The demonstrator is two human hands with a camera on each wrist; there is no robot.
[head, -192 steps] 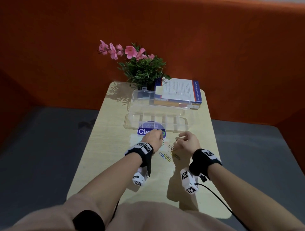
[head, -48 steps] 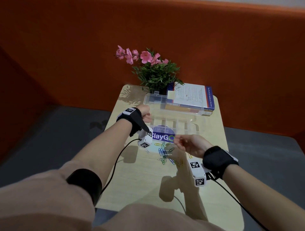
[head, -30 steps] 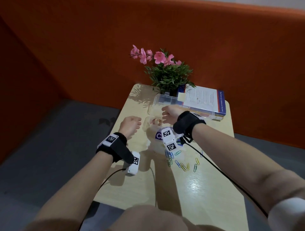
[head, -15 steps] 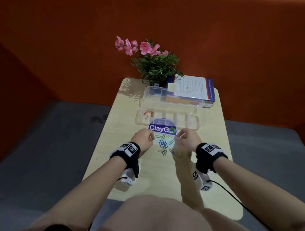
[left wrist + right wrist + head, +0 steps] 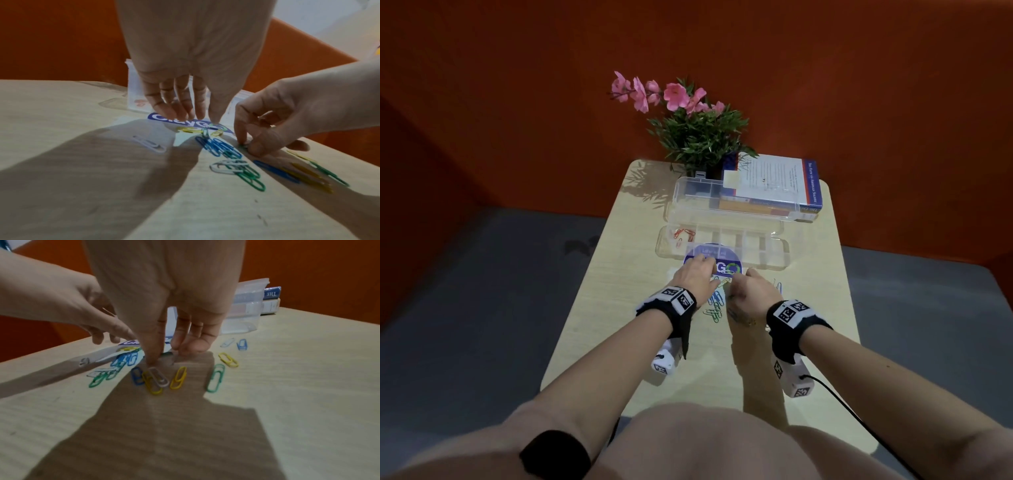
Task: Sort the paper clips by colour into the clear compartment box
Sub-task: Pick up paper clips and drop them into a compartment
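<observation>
The clear compartment box (image 5: 774, 255) lies open across the table with its lid (image 5: 722, 202) raised behind it. Red paper clips (image 5: 681, 234) lie in its leftmost compartment. Loose blue clips (image 5: 216, 146), green clips (image 5: 248, 177), yellow clips (image 5: 177, 378) and a white clip (image 5: 149, 143) are scattered on the table in front of the box. My left hand (image 5: 185, 116) has straight fingers, tips down on the round purple sticker (image 5: 717, 255). My right hand (image 5: 162, 355) is curled, thumb and forefinger pinching what looks like a green clip (image 5: 242, 145) against the tabletop.
A potted plant with pink flowers (image 5: 695, 130) and a stack of books (image 5: 774, 192) stand behind the box at the far edge. The small wooden table (image 5: 592, 308) has grey floor on both sides and an orange wall behind it.
After the right hand's reach to the box's left end a second ago, both hands are back at the loose clips. The left fingers now reach forward onto the sticker; the right has dropped onto the pile.
</observation>
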